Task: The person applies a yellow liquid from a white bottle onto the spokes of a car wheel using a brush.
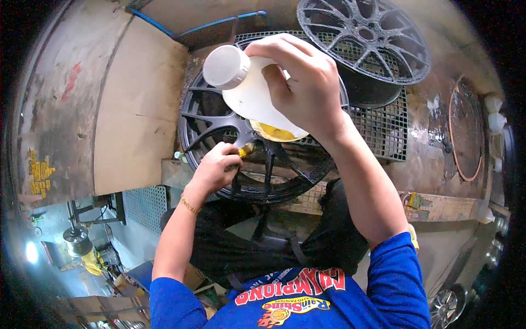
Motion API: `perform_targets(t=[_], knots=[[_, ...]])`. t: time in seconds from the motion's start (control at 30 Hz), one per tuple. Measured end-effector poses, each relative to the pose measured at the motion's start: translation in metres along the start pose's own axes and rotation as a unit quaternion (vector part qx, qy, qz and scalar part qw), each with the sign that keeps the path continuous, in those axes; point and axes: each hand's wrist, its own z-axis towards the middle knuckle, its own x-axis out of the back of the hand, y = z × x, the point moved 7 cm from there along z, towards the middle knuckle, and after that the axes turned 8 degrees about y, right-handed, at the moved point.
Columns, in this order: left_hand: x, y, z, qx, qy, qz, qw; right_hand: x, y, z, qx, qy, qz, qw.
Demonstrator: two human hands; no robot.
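My right hand (312, 82) grips a white plastic jug (246, 96) by its handle and holds it tilted above a dark grey alloy wheel (219, 119). The jug's white screw cap (225, 67) points left; its cut-open lower side shows yellow inside. My left hand (216, 164) is closed round a small brush (246, 149) with a yellow handle, its bristles close to the wheel's spokes near the hub. Whether the bristles touch the metal I cannot tell. The wheel lies face up, partly hidden behind the jug and my right hand.
Behind on the right, a second alloy wheel (378, 34) lies on a dark metal grate (383, 129). An orange hose or hoop (452, 137) rests further right. A yellow-green sponge-like thing (415, 200) sits on the ledge. Board panels (137, 109) stand on the left.
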Motion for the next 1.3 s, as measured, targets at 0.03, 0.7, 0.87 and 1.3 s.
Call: perform_targets(t=[0.03, 0.7, 0.87, 1.3], knots=[[0.004, 0.006, -0.002, 0.008, 0.007, -0.007, 1.000, 0.000, 0.001, 0.000, -0.003, -0.002, 0.005, 1.000], [0.046, 0.039, -0.028, 0.022, 0.016, 0.019, 0.999, 0.000, -0.004, 0.003, -0.007, 0.003, 0.012, 1.000], [0.045, 0.039, -0.074, 0.066, -0.010, -0.004, 0.998, -0.002, -0.005, 0.001, -0.008, -0.004, 0.002, 1.000], [0.047, 0.051, -0.101, 0.164, 0.068, -0.107, 0.978, 0.000, -0.007, 0.001, -0.011, -0.009, -0.015, 1.000]])
